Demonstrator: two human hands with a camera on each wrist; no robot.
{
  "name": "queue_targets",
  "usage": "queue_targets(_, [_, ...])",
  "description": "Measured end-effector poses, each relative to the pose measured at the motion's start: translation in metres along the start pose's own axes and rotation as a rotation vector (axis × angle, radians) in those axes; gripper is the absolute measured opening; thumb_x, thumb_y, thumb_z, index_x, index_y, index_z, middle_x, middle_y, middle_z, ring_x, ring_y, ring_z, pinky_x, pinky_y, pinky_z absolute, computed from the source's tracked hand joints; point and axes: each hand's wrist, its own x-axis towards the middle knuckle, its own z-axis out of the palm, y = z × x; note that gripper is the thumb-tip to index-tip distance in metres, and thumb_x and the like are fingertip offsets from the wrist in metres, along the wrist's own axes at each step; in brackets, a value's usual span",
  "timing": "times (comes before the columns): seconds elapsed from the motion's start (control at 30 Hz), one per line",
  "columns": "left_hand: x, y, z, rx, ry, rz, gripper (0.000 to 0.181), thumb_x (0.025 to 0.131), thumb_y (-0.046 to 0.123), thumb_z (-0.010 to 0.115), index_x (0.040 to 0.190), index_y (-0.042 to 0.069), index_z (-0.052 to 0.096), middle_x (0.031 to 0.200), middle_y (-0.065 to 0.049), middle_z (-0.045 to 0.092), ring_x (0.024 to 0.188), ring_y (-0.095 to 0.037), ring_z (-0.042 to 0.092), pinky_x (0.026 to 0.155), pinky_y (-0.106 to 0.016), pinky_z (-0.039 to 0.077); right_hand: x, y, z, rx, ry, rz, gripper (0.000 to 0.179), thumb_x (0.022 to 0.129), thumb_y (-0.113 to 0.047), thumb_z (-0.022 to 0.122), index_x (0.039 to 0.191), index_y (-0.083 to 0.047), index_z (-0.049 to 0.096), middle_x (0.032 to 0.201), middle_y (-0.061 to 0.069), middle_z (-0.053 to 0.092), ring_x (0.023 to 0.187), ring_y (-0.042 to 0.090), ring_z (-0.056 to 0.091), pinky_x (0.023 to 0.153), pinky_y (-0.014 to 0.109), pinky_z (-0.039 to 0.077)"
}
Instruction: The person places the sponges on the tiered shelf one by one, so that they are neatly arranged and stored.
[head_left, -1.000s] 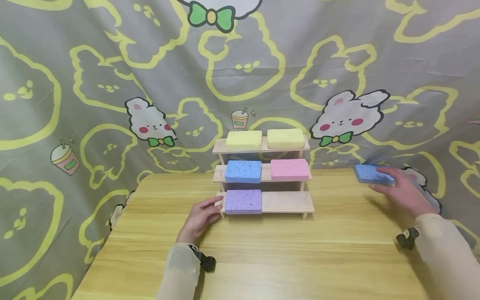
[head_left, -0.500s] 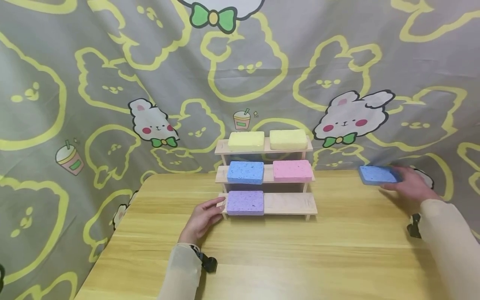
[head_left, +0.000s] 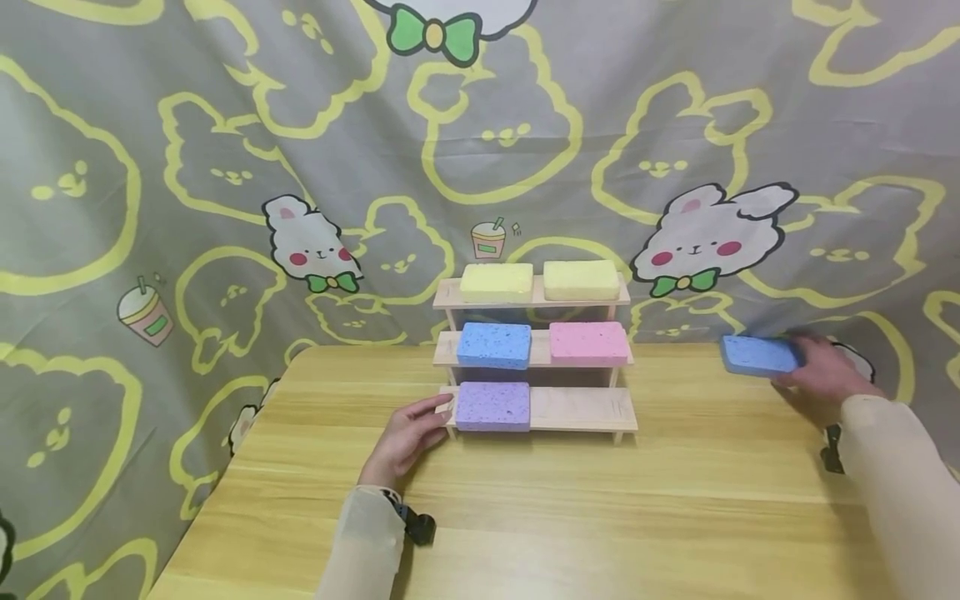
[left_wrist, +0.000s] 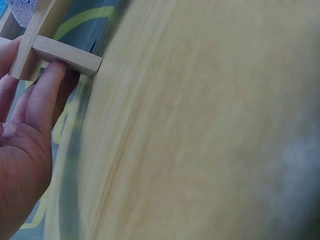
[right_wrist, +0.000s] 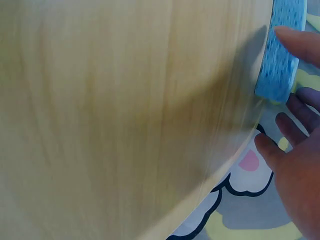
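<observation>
My left hand grips the left end of the lowest shelf on a small three-tier wooden rack. The left wrist view shows fingers under the shelf, beside the rack's foot. A purple sponge lies on that shelf's left half. At the back right of the table, my right hand holds the right end of a blue sponge. Its thumb presses the sponge's long side in the right wrist view, while the sponge's far side is hidden.
On the middle shelf lie another blue sponge and a pink sponge. Two pale yellow sponges occupy the top shelf. Behind the wooden table hangs a grey curtain printed with cartoon rabbits.
My right hand has slid from over the blue sponge to its right end, and that sponge has shifted slightly right. The left hand stays at the rack; the head view has turned a little.
</observation>
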Motion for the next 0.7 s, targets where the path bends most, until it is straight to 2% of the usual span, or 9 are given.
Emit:
queue_targets(0.1, [-0.0003, 0.0015, 0.0002, 0.003, 0.01, 0.002, 0.04, 0.091, -0.005, 0.064, 0.13, -0.005, 0.06, 0.148, -0.017, 0.042, 0.104, -0.023, 0.064, 0.089, -0.037, 0.054, -0.0014, 0.0011, -0.0004, -0.045, -0.004, 0.007, 0.074, 0.072, -0.019, 0.079, 0.119, 0.025, 0.042, 0.11, 0.046, 0.042, 0.102, 0.06, 0.038, 0.083, 0.071, 0.036])
queue_targets(0.27, [-0.001, 0.0034, 0.001, 0.016, 0.028, 0.002, 0.039, 0.091, -0.005, 0.065, 0.129, -0.004, 0.061, 0.147, -0.016, 0.045, 0.104, -0.021, 0.064, 0.088, -0.036, 0.055, -0.0033, 0.0008, -0.0016, -0.031, -0.031, 0.028, 0.073, 0.074, -0.019, 0.078, 0.119, 0.026, 0.042, 0.113, 0.048, 0.04, 0.107, 0.062, 0.033, 0.087, 0.072, 0.032])
queue_targets(0.5, [-0.0005, 0.0017, 0.002, 0.012, 0.032, -0.004, 0.039, 0.09, -0.004, 0.066, 0.129, -0.004, 0.062, 0.148, -0.017, 0.044, 0.104, -0.023, 0.064, 0.089, -0.036, 0.054, -0.0069, 0.0015, -0.0046, 0.051, -0.081, 0.079, 0.078, 0.075, -0.023, 0.082, 0.122, 0.023, 0.041, 0.115, 0.046, 0.045, 0.099, 0.056, 0.047, 0.082, 0.068, 0.04])
queue_targets(0.7, [-0.0003, 0.0, 0.0022, 0.0, 0.032, -0.007, 0.039, 0.089, -0.004, 0.067, 0.128, -0.004, 0.062, 0.15, -0.016, 0.041, 0.104, -0.023, 0.064, 0.09, -0.037, 0.054, -0.0084, 0.0059, -0.0017, 0.043, -0.046, 0.007, 0.076, 0.071, -0.023, 0.086, 0.119, 0.022, 0.047, 0.104, 0.041, 0.056, 0.089, 0.048, 0.056, 0.073, 0.054, 0.047])
